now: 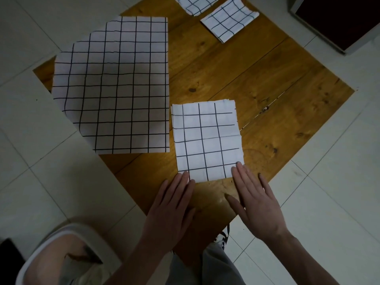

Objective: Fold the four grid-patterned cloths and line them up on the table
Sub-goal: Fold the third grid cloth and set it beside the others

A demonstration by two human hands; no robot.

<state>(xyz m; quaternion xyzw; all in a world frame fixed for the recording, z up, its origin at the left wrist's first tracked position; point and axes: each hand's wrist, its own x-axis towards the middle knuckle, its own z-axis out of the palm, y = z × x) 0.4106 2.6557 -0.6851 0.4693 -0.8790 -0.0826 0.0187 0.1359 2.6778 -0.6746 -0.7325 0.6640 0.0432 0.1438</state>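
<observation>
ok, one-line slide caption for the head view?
Both hands flat at a folded cloth; one cloth unfolded, two folded.

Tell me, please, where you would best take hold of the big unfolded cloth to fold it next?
Probably pinch the unfolded cloth at its two near corners, coming from the near edge: it lies flat, its left side hanging over the table edge.

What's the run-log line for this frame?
left hand open, touching near folded grid-patterned cloth | right hand open, same | large unfolded grid cloth pending | wooden table
</observation>
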